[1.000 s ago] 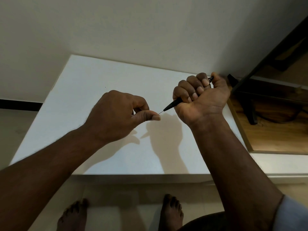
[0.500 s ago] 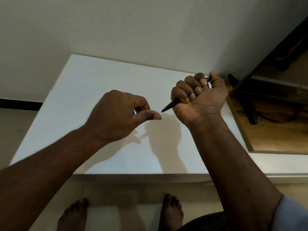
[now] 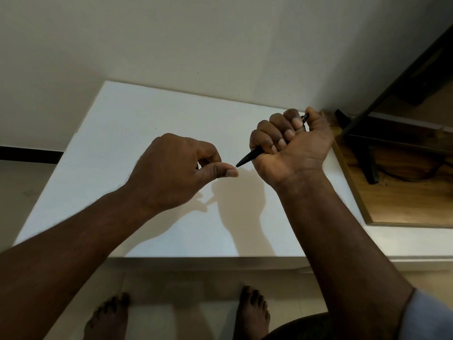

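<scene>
1. Edges of the table are seen on three sides. The far edge is set against the wall across the upper middle of the frame, the left edge slants toward the lower left beside the floor, and the near edge crosses the lower middle, above two bare feet.
2. Open white surface is left across the upper left and centre of the frame. At the right the table is bordered by a wooden board, on which a black stand is set.
3. Both hands are held above the table's middle, near each other.
4. A black pen is gripped in the fist of the right hand. All four fingers are curled round the barrel, and the tip is slanted down and to the left.
5. Thumb and forefinger of the left hand are pressed together in a pinch, and the pen's fine tip is met there. Whether anything more is pinched cannot be told.
</scene>
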Available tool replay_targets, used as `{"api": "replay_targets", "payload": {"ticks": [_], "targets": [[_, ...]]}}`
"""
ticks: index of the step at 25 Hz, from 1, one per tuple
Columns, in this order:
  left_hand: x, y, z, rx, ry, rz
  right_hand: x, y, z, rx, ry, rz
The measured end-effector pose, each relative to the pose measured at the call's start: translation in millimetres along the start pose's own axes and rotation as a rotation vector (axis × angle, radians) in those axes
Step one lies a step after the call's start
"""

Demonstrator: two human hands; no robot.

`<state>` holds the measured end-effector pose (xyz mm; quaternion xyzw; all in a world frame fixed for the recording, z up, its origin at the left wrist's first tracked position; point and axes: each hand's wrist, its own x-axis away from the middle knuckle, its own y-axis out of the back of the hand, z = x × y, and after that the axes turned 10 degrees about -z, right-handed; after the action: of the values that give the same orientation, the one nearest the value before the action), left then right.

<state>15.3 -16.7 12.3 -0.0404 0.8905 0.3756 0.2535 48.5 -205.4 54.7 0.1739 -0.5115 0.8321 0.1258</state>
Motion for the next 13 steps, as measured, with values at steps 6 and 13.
{"api": "replay_targets", "payload": {"ticks": [6, 13], "targets": [[-0.3, -1.0, 0.5, -0.003, -0.001, 0.0, -0.1, 0.4, -1.6, 0.001, -0.011, 0.001], [0.3, -0.9, 1.1, 0.004, 0.009, 0.002, 0.1, 1.1, -2.2, 0.005, -0.02, 0.003]]}}
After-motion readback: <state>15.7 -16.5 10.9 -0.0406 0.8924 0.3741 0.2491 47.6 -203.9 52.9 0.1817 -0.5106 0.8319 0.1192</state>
